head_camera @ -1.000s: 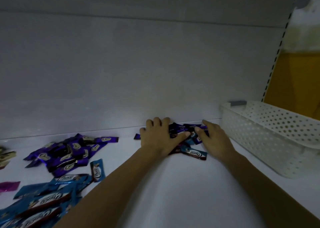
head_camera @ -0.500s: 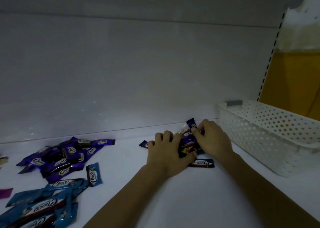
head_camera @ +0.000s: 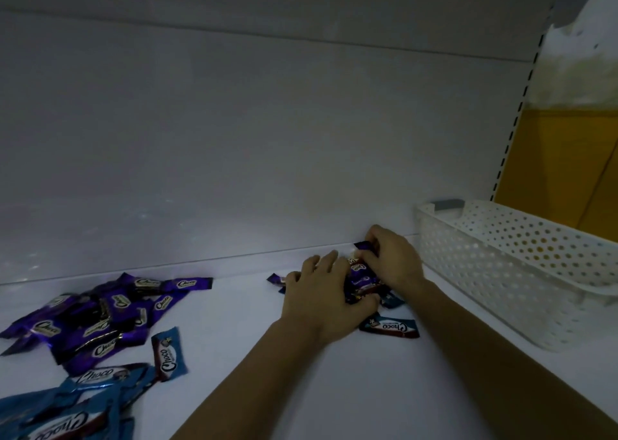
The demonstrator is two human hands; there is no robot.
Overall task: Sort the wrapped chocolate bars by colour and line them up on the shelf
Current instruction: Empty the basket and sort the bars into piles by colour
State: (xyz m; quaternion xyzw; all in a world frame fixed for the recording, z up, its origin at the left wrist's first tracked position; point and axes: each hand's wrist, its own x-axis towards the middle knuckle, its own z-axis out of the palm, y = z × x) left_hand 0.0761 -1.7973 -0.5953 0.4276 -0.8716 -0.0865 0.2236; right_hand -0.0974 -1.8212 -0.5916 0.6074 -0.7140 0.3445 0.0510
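Two hands at a small heap of chocolate bars, at the back of the shelf.
The grip of the right hand (head_camera: 396, 265) pinches the end of one purple foil-wrapped bar (head_camera: 364, 246). The left hand (head_camera: 319, 294) curls over the small heap of purple-wrapped bars (head_camera: 363, 280), with the thumb at its near side. One blue-wrapped bar (head_camera: 389, 327) lies just beside it on the white shelf (head_camera: 334, 389). A white perforated plastic basket (head_camera: 518, 272) stands on the right, and a purple pile (head_camera: 110, 309) and a blue pile (head_camera: 67, 406) lie far left.
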